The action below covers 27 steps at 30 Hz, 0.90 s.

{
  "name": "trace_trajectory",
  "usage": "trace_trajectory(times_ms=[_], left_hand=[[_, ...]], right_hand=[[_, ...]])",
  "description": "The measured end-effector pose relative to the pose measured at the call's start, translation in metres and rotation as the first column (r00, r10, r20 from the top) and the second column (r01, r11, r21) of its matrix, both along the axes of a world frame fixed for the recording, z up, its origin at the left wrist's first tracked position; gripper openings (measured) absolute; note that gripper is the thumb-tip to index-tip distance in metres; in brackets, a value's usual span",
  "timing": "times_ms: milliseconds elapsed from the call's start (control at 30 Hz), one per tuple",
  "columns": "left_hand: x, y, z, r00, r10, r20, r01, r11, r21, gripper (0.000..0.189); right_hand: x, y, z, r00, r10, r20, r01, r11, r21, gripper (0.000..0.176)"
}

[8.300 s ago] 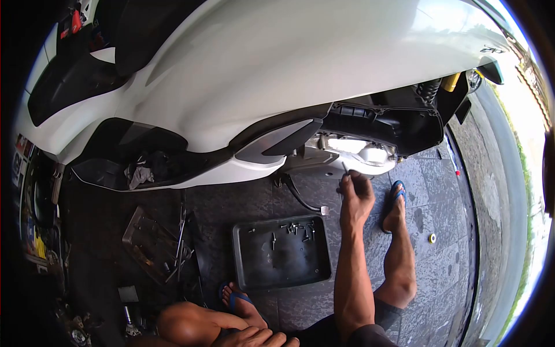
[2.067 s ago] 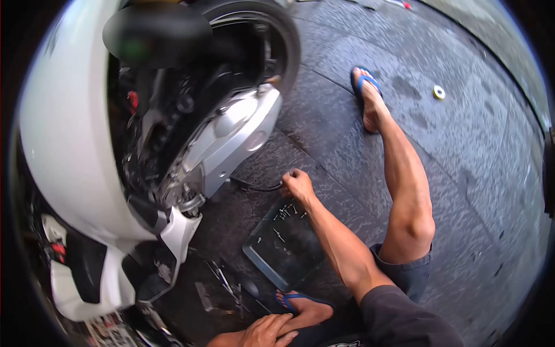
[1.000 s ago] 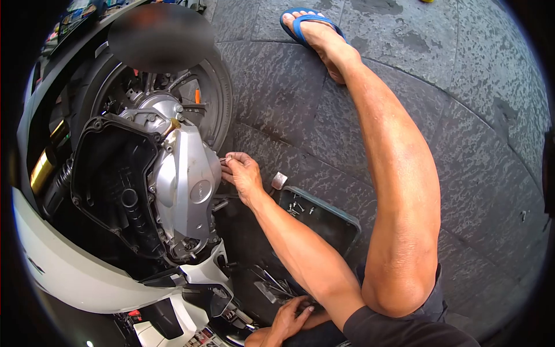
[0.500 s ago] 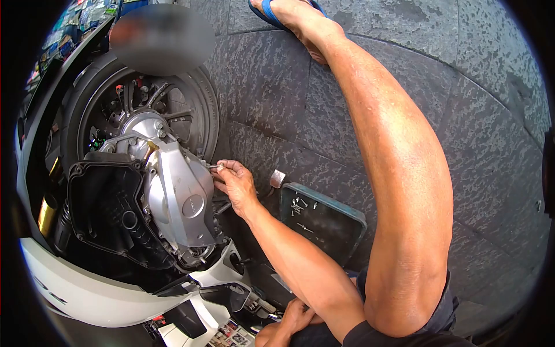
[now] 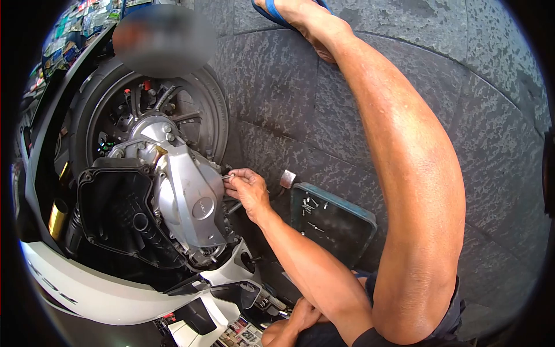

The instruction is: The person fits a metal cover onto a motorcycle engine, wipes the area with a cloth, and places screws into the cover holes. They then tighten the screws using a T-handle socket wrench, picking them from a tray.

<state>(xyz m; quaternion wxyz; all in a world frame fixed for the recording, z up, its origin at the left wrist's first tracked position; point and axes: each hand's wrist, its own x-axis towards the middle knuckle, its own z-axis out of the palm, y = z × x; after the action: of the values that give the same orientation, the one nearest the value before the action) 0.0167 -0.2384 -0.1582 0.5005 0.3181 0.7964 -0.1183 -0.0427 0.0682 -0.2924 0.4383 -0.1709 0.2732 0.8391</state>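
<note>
My right hand (image 5: 250,191) pinches a small silver bolt (image 5: 226,177) between thumb and fingertips. The bolt points toward the edge of the silver engine cover (image 5: 199,194), right at its rim. Behind the cover lies the motorbike's rear wheel (image 5: 217,118). Beside it sits an opened black housing (image 5: 115,202), its inside exposed. My left hand (image 5: 305,314) rests low in the view near my lap, its fingers partly hidden behind my right forearm.
A shallow tray (image 5: 338,199) with several loose bolts (image 5: 309,205) stands on the dark tiled floor. Near its corner is a small silver piece (image 5: 287,178). My bent leg (image 5: 419,173) fills the right side. A white body panel (image 5: 110,295) curves along the lower left.
The whole scene has shifted slightly right and down as the camera moved. My right hand stays at the cover's edge with the bolt; the left hand is still.
</note>
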Motion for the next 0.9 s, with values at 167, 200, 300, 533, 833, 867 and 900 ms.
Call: trace_trajectory(times_ms=[167, 200, 300, 533, 833, 867, 900], left_hand=[[0.008, 0.024, 0.002, 0.988, -0.153, 0.01, 0.153, 0.986, -0.059, 0.026], [0.007, 0.023, 0.001, 0.987, -0.157, 0.023, 0.158, 0.987, -0.013, 0.025], [0.009, 0.027, 0.003, 0.987, -0.158, 0.033, 0.158, 0.987, 0.013, 0.026], [0.015, 0.034, 0.008, 0.989, -0.149, 0.012, 0.149, 0.989, -0.005, 0.028], [0.035, 0.053, 0.024, 0.987, -0.143, -0.072, 0.146, 0.989, 0.037, 0.034], [0.033, 0.051, 0.026, 0.99, -0.121, -0.07, 0.125, 0.991, 0.047, 0.034], [0.032, 0.047, 0.029, 0.993, -0.103, -0.065, 0.106, 0.993, 0.047, 0.036]], right_hand=[[-0.01, -0.004, -0.001, 0.995, 0.004, 0.104, -0.009, 0.999, 0.05, 0.02], [-0.011, -0.006, -0.001, 0.991, -0.002, 0.137, -0.006, 0.998, 0.058, 0.02], [-0.014, -0.012, 0.0, 0.989, -0.034, 0.147, 0.022, 0.996, 0.083, 0.023], [-0.007, -0.011, 0.004, 0.832, 0.06, 0.552, -0.226, 0.945, 0.237, 0.027], [0.0, 0.005, -0.004, 0.684, -0.045, 0.728, -0.315, 0.882, 0.351, 0.021], [0.0, 0.006, -0.005, 0.65, -0.056, 0.758, -0.34, 0.87, 0.356, 0.019], [0.002, 0.005, -0.004, 0.623, -0.103, 0.775, -0.334, 0.862, 0.383, 0.017]])
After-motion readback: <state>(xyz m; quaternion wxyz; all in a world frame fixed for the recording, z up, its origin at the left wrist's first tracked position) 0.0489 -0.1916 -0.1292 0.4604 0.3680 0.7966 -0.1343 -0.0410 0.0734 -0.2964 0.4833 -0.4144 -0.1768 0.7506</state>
